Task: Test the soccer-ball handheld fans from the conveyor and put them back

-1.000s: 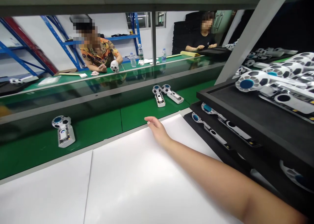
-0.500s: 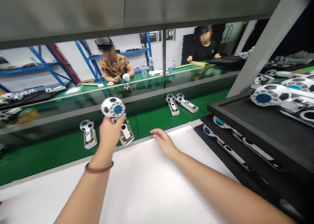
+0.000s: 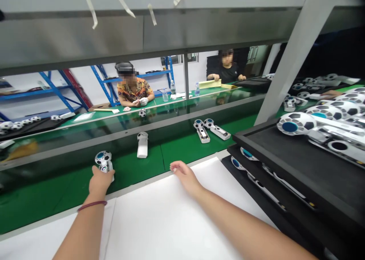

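Our left hand [image 3: 100,179] has put one white ball-headed plastic fan [image 3: 142,145] down and now grips another [image 3: 103,162]. Our right hand [image 3: 184,174] rests open, holding nothing.

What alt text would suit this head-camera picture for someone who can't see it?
The left hand grips a football-patterned gadget on a green belt, while the right hand rests open on a white sheet. Three more gadgets lie on the belt; two people sit opposite.

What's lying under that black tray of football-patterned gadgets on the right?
Under the top black tray sit more black trays, stacked. Football-patterned gadgets poke out at their left ends; the rest of each layer is covered by the tray above.
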The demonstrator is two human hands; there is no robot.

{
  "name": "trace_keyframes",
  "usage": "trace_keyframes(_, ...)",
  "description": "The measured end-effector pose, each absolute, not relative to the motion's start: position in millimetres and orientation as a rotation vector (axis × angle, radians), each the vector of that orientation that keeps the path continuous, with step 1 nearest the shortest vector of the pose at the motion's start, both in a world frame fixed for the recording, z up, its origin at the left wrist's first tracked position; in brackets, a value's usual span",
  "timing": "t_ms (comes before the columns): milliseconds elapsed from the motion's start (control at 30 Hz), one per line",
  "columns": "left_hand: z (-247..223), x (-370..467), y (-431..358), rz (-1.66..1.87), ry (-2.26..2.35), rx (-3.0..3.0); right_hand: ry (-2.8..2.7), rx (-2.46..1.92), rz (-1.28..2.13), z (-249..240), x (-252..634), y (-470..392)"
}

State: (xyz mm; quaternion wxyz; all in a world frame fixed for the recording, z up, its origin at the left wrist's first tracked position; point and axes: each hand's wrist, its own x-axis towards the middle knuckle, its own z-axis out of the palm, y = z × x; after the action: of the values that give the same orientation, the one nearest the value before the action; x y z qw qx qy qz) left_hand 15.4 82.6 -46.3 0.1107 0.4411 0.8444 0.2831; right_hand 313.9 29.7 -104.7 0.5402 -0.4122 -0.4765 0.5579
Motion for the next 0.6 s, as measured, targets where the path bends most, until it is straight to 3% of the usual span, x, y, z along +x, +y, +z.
trace_keyframes(133,-53.2,58.6,66.8,0.958,2.334,1.219,-1.11,-0.856,1.505,-102.6,309.2,24.1)
trace_keyframes(333,-73.3,152.6,10.6,1.321,1.616,1.463,-0.901,-0.458,1.932,-92.6,304.0,5.6)
trace_keyframes(467,-72.6,177.6,-14.7,1.202,1.421,1.697,-0.865,-0.415,1.929,-82.2,307.5,0.9)
trace_keyframes(600,-57.3,167.5,-14.0,1.266,1.332,1.37,-0.987,-0.495,1.922,-81.6,307.2,-0.8)
